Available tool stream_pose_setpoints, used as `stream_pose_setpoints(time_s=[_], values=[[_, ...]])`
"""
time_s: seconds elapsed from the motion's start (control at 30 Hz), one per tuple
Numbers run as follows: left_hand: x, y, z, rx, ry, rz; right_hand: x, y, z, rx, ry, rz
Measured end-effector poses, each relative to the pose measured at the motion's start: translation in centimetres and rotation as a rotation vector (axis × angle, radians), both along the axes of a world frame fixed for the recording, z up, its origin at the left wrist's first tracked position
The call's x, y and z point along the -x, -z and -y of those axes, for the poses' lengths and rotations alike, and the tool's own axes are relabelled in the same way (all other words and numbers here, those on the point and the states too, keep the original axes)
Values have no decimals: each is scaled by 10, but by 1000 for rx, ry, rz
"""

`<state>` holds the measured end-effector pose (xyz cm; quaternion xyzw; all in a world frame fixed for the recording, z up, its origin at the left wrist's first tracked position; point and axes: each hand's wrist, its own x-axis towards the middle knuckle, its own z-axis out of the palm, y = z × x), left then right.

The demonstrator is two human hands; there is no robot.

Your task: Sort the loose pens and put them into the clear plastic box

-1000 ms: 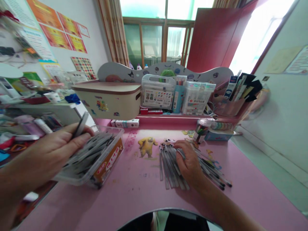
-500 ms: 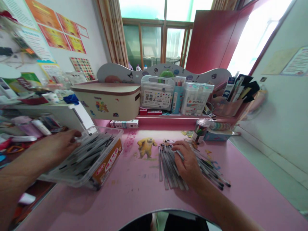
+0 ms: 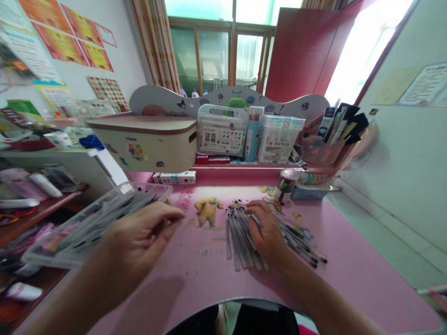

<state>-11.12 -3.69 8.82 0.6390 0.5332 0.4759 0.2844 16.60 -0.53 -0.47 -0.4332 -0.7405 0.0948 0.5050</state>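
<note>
Over the pink desk, just right of the clear plastic box [image 3: 38, 258], my left hand [image 3: 139, 237] is raised with thumb and fingertips pinched together. No item shows between them, though the hand is slightly blurred. Many slim, grey-translucent pens [image 3: 115, 211] fill the box, partly hidden behind that hand. My right hand [image 3: 267, 228] rests palm down across a bunch of similar pens, its fingers slightly bent and apart. Part of the bunch, the left pens [image 3: 239, 242], lies side by side pointing toward me. More pens [image 3: 302, 246] with black ends fan out to the right, under and beyond the wrist.
A shelf along the back holds a lidded cream bin [image 3: 146, 146], a clear marker case [image 3: 223, 135], a blue pencil tube [image 3: 252, 139] and another marker box [image 3: 279, 139]. A jar [image 3: 286, 184] and a small blue box [image 3: 309, 192] stand behind the pens. Cluttered shelves [image 3: 42, 186] stand at left.
My left hand has moved right, from the box's left edge to over the desk. The box has shifted left, no longer tilted up. My right hand stays on the pens.
</note>
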Motion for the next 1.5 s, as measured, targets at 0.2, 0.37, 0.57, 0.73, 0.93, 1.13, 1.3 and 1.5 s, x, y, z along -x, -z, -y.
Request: stream_pose_setpoints(time_s=[0.2, 0.37, 0.57, 0.73, 0.93, 1.13, 1.3, 1.5], values=[[-80, 57, -22, 117, 221, -198, -2, 1, -2, -46, 21, 19], [-91, 88, -55, 300, 143, -580, -4, 4, -6, -68, 22, 21], [-96, 98, -65, 369, 194, -785, -3, 5, -6, -46, 14, 4], [-99, 91, -60, 323, 191, -971, -1, 6, -6, -29, 4, 9], [-90, 88, -67, 341, 123, -1006, -5, 7, -12, 12, 71, 53], [-89, 74, -63, 475, 205, -505, -15, 10, -25, 67, 178, 117], [-106, 61, -38, 698, 287, 270, -19, 4, -26, 120, 160, 15], [-118, 68, -32, 441, 179, 550, -11, -3, -14, 495, -239, -165]])
